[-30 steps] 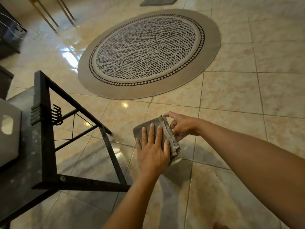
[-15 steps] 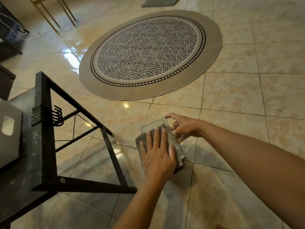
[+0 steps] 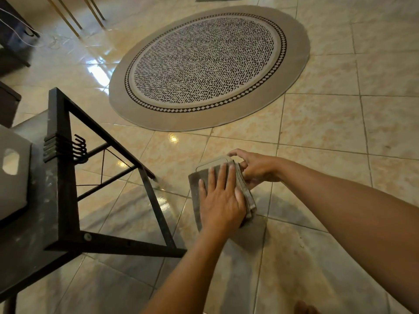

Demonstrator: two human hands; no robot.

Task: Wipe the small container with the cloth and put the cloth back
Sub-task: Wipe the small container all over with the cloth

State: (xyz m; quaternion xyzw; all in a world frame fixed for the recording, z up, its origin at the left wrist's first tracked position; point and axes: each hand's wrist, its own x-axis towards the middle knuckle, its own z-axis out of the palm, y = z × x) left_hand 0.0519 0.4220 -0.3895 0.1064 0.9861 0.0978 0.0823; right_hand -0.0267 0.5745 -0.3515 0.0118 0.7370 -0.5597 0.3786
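Note:
A small flat beige container (image 3: pixel 214 162) is held in the air above the floor, and only its far rounded edge shows. A grey-brown cloth (image 3: pixel 196 186) covers most of its top face. My left hand (image 3: pixel 221 200) lies flat on the cloth, fingers together, pressing it against the container. My right hand (image 3: pixel 255 167) grips the container's right edge with its fingers curled around the rim. The container's underside and near end are hidden by the cloth and my left hand.
A black metal table frame (image 3: pixel 61 177) with hooks (image 3: pixel 79 148) stands at the left, a grey box (image 3: pixel 13 168) on its dark top. A round patterned rug (image 3: pixel 208 64) lies on the tiled floor beyond my hands. Chair legs (image 3: pixel 74 17) stand at the far left.
My left hand has slid the cloth toward me along the container, uncovering the container's far edge. My right hand has kept its grip on the right side.

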